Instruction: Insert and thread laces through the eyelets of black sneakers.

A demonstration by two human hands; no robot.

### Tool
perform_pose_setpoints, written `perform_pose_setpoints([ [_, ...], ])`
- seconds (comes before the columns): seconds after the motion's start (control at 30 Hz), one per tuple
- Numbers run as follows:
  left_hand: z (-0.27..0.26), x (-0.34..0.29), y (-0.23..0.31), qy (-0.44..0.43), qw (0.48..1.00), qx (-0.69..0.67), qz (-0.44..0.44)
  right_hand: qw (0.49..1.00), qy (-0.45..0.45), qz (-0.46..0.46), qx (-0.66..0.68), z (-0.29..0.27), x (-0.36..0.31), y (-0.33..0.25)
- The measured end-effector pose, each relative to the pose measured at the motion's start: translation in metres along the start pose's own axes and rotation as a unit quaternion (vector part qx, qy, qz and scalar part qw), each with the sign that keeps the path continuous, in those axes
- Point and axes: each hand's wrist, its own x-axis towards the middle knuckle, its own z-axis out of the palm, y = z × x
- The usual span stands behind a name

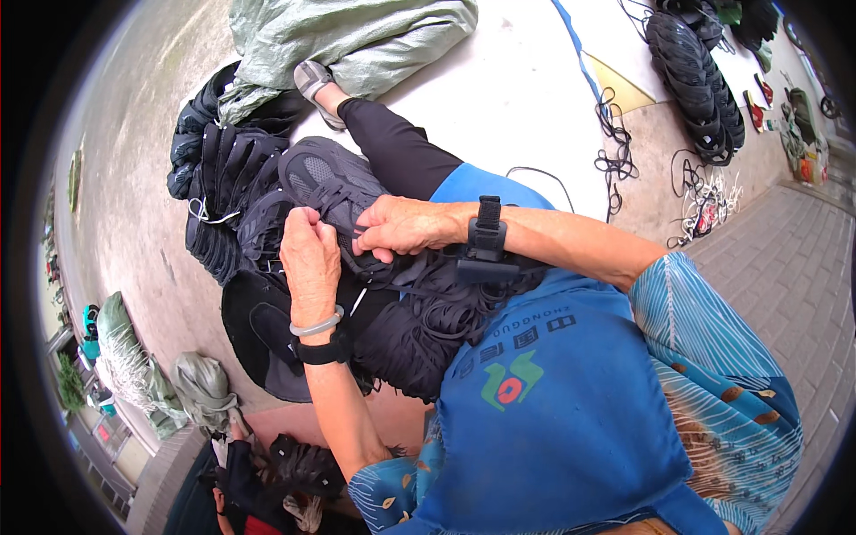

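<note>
I log the white sheet (481, 107) first: it covers the ground ahead of the seated wearer, presumably to keep goods off the bare surface. The pale green woven sack (383, 40) lies crumpled at its far end, its lower edge draped over part of the shoe row. Next in size is the blue apron (562, 455), spread across the torso and lap, where I judge it shields the clothing. The row of black shoes (236, 169) stands left of the extended leg, each pair nested closely against the next; I take this as a space-saving arrangement within easy reach. The bundle of dark laces (455, 308) rests on the lap, directly beside the work, a position that should minimise arm travel. The grey-black sneaker (321, 178) is located between the row and the leg, toe pointing away, so its lacing area faces the hands. I observe the left hand (309, 254) clenched above the sneaker's left side, fingertips together; I cannot tell whether a lace lies between them. The right hand (406, 223) is bent over the lacing area, thumb and fingers drawn together against the upper, apparently to steady it; its exact grip is concealed from my viewpoint.
</note>
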Motion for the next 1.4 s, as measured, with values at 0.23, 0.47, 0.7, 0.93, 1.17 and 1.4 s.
perform_pose_setpoints([
  [0.23,0.017,-0.009,-0.027,0.006,0.994,-0.098,-0.051,0.997,-0.021,0.032,0.069,-0.014,-0.024,-0.021],
  [0.47,0.006,-0.006,0.003,0.018,0.977,-0.140,-0.159,0.998,-0.045,0.050,0.008,-0.014,-0.032,-0.034],
  [0.7,0.003,-0.003,0.022,0.066,0.998,0.018,0.009,0.996,0.027,-0.011,-0.089,-0.018,-0.020,-0.017],
  [0.93,0.006,0.001,0.021,0.080,0.992,0.069,0.062,0.999,0.009,-0.007,-0.053,-0.018,-0.017,-0.014],
  [1.17,0.013,-0.002,0.017,0.114,0.989,0.039,0.082,0.999,0.010,0.018,-0.039,-0.018,-0.022,-0.019],
  [1.4,0.009,-0.004,0.012,0.079,0.996,-0.032,0.006,0.999,-0.003,0.034,-0.013,-0.019,-0.022,-0.018],
])
